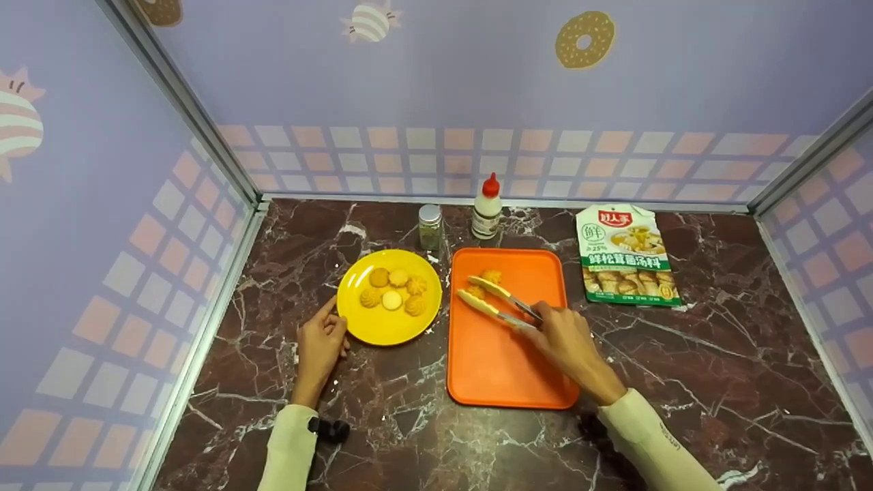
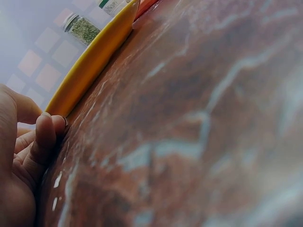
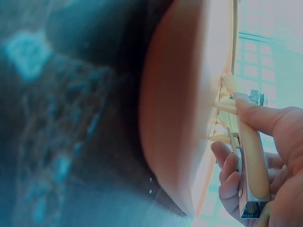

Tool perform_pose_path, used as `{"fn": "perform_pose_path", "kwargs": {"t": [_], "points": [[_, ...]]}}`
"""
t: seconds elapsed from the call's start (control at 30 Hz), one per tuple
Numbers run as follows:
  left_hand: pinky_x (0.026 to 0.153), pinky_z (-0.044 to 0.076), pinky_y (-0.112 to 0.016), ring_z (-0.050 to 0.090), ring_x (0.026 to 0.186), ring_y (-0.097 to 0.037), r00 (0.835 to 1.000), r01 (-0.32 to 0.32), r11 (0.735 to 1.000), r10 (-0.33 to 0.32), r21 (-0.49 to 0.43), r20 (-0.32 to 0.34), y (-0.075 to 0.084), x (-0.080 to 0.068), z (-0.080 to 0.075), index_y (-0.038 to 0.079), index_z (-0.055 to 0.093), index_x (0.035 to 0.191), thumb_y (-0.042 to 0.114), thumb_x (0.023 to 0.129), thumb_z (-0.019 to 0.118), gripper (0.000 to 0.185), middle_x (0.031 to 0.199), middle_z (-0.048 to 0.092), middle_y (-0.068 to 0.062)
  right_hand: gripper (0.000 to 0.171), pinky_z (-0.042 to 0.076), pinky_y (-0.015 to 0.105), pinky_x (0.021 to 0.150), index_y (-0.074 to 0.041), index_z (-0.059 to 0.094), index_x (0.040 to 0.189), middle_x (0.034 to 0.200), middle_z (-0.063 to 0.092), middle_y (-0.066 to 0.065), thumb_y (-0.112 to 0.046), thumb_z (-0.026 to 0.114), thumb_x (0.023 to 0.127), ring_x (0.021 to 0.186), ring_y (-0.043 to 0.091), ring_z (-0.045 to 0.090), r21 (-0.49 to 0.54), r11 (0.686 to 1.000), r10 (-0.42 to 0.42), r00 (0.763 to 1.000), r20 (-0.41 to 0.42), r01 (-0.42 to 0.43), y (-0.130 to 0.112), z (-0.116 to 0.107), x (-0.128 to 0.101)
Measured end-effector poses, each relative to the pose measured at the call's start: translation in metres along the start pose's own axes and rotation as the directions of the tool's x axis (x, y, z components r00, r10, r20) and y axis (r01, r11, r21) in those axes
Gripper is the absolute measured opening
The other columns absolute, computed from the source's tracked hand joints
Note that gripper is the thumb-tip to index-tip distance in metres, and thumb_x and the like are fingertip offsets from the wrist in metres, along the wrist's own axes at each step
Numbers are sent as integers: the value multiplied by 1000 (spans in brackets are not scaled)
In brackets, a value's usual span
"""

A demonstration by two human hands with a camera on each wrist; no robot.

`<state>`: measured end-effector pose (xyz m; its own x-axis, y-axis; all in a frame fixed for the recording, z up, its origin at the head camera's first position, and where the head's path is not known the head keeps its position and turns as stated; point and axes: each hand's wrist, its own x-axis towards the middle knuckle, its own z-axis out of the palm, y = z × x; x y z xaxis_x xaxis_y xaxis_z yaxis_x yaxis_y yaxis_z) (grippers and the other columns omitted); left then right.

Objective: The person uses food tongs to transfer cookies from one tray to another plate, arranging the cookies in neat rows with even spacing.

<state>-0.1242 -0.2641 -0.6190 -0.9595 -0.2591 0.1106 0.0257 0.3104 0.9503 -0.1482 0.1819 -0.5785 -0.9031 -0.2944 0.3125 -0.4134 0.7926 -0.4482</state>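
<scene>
My right hand (image 1: 563, 337) grips a pair of yellow-tipped tongs (image 1: 494, 302) over an orange tray (image 1: 498, 361). The tong tips straddle a small cookie (image 1: 477, 291), and a second cookie (image 1: 491, 276) lies just beyond it. In the right wrist view my right hand (image 3: 265, 161) has its fingers curled round the tongs (image 3: 251, 156). My left hand (image 1: 320, 344) rests on the counter, curled fingers against the rim of a yellow plate (image 1: 382, 327) that holds several cookies (image 1: 395, 290). The left wrist view has my left hand (image 2: 26, 151) touching the plate rim (image 2: 90, 64).
A spice jar (image 1: 430, 226) and a white squeeze bottle with a red cap (image 1: 486, 206) stand at the back of the dark marble counter (image 1: 716, 354). A soup-mix packet (image 1: 627, 256) lies right of the tray. Patterned walls enclose three sides.
</scene>
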Motion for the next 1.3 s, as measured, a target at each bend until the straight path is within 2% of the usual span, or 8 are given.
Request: {"fn": "perform_pose_path", "kwargs": {"t": [0.33,0.57,0.73,0.97,1.3], "points": [[39,49,-24,59,47,-16,1000,3,1000,-3,-8,-10,0,2,1,-6,58,156,-2,105,64,52,78,69,-18,36,55,52,57,-3,76,105,76,71,9,-29,95,88,63,32,65,21,998,66,998,18,-67,-1,0,0],[40,49,-24,59,47,-16,1000,11,1000,-11,6,-7,0,1,0,-3,59,156,-1,106,63,51,79,69,-18,36,55,55,58,-4,75,102,76,72,11,-28,97,86,63,35,67,14,999,41,999,-6,-41,-1,0,-4],[39,49,-24,59,46,-16,1000,-7,1000,7,9,-11,-1,1,0,-3,60,155,-1,106,63,49,75,70,-19,36,55,56,58,-4,76,103,76,73,11,-28,97,85,64,37,69,22,1000,21,1000,-22,-21,-3,-1,-4],[39,50,-24,60,47,-16,1000,-21,1000,21,-6,-9,-1,0,1,-5,57,156,-2,106,64,51,79,70,-17,37,55,55,57,-3,76,104,75,71,9,-25,98,84,63,33,66,34,999,-23,999,-44,25,-5,-3,-5],[39,49,-24,58,46,-16,1000,-15,1000,15,4,-18,1,0,2,-5,58,156,-3,105,63,51,80,70,-17,39,55,50,55,-3,76,106,77,72,8,-27,98,84,62,26,62,56,998,-27,999,-40,30,-14,-4,-2]]}}
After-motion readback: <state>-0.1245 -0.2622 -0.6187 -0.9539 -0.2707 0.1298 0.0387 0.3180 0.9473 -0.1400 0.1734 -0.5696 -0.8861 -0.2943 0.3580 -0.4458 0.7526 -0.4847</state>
